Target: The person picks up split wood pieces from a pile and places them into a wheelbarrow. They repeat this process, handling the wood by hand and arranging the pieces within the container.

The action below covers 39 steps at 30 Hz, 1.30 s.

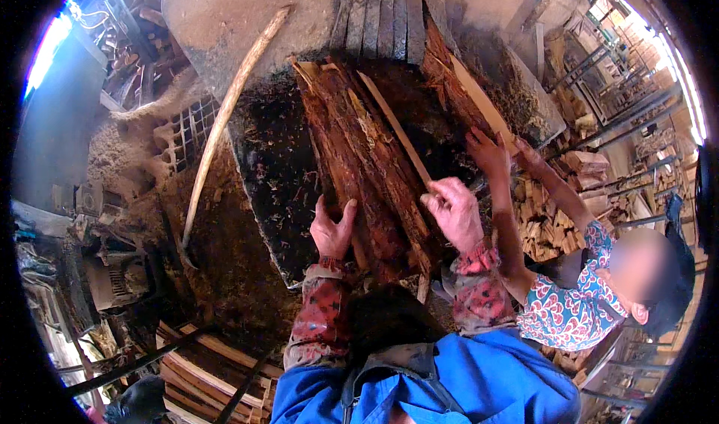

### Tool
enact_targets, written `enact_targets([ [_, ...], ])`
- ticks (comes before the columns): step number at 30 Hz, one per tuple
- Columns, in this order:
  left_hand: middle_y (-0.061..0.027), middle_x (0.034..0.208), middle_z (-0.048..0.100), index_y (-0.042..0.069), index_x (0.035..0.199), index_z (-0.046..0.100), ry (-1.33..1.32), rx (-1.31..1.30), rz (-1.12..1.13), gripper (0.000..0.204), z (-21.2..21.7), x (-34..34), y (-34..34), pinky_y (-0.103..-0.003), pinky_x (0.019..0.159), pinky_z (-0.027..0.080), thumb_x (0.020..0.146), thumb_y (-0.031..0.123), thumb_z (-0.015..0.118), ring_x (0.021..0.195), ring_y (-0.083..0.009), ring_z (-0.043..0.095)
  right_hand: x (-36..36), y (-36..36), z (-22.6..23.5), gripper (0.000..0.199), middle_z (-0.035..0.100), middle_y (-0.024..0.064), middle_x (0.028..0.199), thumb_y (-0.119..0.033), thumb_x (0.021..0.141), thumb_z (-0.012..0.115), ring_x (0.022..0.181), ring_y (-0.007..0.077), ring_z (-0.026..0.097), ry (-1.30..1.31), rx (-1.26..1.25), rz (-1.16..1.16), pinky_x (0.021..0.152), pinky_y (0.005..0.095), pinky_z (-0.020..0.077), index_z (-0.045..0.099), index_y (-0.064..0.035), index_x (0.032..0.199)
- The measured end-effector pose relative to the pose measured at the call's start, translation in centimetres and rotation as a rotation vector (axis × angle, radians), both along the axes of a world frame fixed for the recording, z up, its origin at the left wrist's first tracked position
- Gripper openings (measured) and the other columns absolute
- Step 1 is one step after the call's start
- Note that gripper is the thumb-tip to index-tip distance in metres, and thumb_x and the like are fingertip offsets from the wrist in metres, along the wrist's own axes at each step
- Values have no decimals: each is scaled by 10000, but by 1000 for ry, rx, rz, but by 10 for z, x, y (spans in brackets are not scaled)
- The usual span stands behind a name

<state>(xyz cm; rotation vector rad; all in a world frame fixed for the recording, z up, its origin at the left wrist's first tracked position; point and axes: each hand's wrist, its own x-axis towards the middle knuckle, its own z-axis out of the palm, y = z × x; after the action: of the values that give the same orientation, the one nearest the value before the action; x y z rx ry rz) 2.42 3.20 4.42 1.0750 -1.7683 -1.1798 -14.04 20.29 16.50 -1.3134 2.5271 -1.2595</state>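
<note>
A pile of reddish, bark-covered wood slabs [367, 154] lies on a dark, sawdust-strewn table [269, 169]. My left hand [332, 228] rests on the near end of the slabs, fingers spread over the bark. My right hand [453, 210] is closed around a thin pale strip of wood [397, 132] that slants up and away over the pile. To the right, another person in a patterned shirt reaches in with both hands [500, 153] onto a pale board [483, 102] and a rough slab.
A long pale pole [225, 117] leans along the table's left edge. Stacked cut firewood [550, 214] sits at the right beyond the other person's arms. Wood planks [202, 364] lie on the floor at lower left, with machinery and sawdust heaps at left.
</note>
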Motion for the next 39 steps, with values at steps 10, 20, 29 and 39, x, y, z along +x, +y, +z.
enact_targets([
  [10,-239,1018,704,-129,1261,509,11,32,-32,740,7,-2,0,-360,827,540,800,370,801,953,-281,704,-223,-80,-14,577,544,193,1254,-375,801,742,1207,424,481,566,149,-323,1002,496,429,585,-111,1289],
  [20,-200,1032,706,-138,1253,512,9,10,-33,644,9,1,5,-338,831,532,836,270,783,936,-238,687,-299,-2,-72,640,468,172,1330,-297,756,741,1198,425,443,596,487,-393,970,530,419,527,-109,1328],
  [29,-194,971,719,-127,1249,512,4,78,-11,654,9,1,3,-321,788,542,804,255,803,874,-211,703,-215,62,-105,690,455,182,1353,-239,752,755,1181,407,485,344,598,-320,994,478,430,483,-84,1368],
  [39,-189,960,722,-133,1250,504,38,41,-6,664,-4,1,2,-325,790,544,809,260,807,878,-219,707,-172,90,-113,574,530,193,1246,-177,776,709,1076,378,580,192,453,-333,869,455,512,538,-106,1319],
])
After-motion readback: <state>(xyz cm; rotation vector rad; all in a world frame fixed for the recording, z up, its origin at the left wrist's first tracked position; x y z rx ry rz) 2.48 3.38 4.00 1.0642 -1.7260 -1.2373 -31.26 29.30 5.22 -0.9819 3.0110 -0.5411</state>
